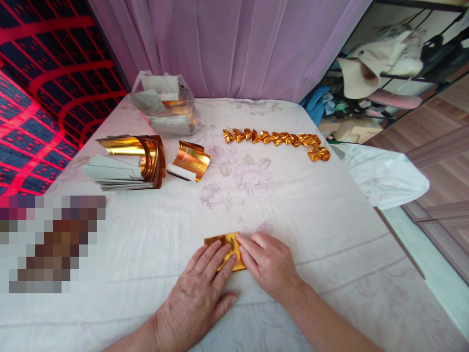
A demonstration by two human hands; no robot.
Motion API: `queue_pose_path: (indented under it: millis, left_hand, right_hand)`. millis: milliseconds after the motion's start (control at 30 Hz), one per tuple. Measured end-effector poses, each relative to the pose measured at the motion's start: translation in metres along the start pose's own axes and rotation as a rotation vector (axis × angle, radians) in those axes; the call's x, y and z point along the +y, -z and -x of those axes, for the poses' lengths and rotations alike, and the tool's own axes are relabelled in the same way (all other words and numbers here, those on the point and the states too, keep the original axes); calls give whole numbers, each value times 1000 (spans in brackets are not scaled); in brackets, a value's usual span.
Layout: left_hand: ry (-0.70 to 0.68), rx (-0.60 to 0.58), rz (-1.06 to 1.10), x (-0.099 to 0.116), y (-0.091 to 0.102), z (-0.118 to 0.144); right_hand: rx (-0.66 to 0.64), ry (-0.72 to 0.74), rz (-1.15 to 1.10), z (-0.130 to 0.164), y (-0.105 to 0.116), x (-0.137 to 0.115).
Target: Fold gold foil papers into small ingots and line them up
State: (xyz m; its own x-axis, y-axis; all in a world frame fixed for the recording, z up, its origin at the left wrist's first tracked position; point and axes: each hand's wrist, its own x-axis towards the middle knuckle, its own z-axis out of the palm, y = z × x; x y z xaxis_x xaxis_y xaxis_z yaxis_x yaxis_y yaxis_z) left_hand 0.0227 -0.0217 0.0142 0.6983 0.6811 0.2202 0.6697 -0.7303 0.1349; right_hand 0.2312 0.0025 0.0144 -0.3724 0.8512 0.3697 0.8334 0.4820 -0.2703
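Observation:
A small folded sheet of gold foil paper (240, 261) lies flat on the cloth near the front. My left hand (205, 278) rests palm down over its left part, fingers stretched out and holding it against the table. At the sheet's right edge, my right hand (273, 264) has its fingers curled and pressed together, with the index fingertip on the upper right corner. Its thumb is hidden. Between the hands, part of the shiny surface shows; the rest is covered by my left fingers.
A fanned stack of gold foil sheets (150, 151) stands at left, beside a few curled sheets (192, 159). Behind them is a clear plastic bag (164, 115) of more paper. Folded gold pieces (274, 138) form a row at back right. A floral cloth (252, 205) covers the table.

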Motion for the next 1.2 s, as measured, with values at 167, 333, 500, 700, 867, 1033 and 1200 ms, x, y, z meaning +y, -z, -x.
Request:
queue_pose_path:
  millis: [167, 333, 500, 700, 867, 1033, 1200]
  left_hand:
    - [15, -14, 36, 0, -2, 2]
    - [21, -26, 39, 0, -4, 3]
    - [9, -18, 20, 0, -3, 2]
    - [5, -13, 21, 0, -2, 2]
    - [3, -16, 2, 0, -1, 1]
    - [0, -11, -1, 0, 0, 0]
    - [7, -23, 23, 1, 0, 0]
  right_hand:
    - [-4, -4, 2, 1, 0, 0]
    - [-15, -10, 14, 1, -1, 0]
    - [-8, -11, 18, 1, -2, 0]
    - [-10, -7, 18, 2, 0, 0]
    - [-3, -4, 16, 1, -1, 0]
    - [6, -1, 9, 2, -2, 1]
    - [5, -1, 15, 1, -2, 0]
